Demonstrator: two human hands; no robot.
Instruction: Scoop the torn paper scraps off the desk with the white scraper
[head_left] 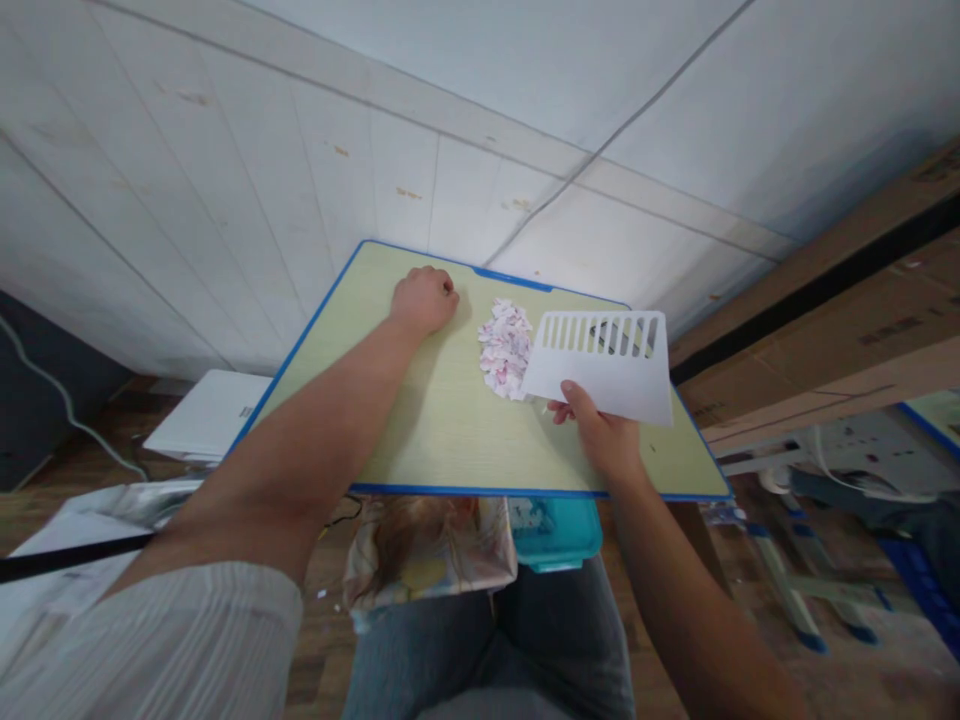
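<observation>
On the pale yellow tabletop [427,430] with a blue rim lies a heap of small torn paper scraps [505,350], white with pinkish marks. My right hand [600,425] grips a flat white panel [600,375] by its near edge, thumb on top. A row of long slots runs along the panel's far side. Its left edge is right beside the heap, partly over it. To the left of the scraps, my left hand [424,300] rests on the tabletop with its fingers curled closed. What those fingers hold, if anything, is hidden.
Below the table's near edge are a cloth-lined bin [442,550] and a turquoise plastic tub [559,535]. Cardboard boxes [825,310] stand at the right. A white wall [405,190] with a cable borders the far side. A white box [206,412] is at the left.
</observation>
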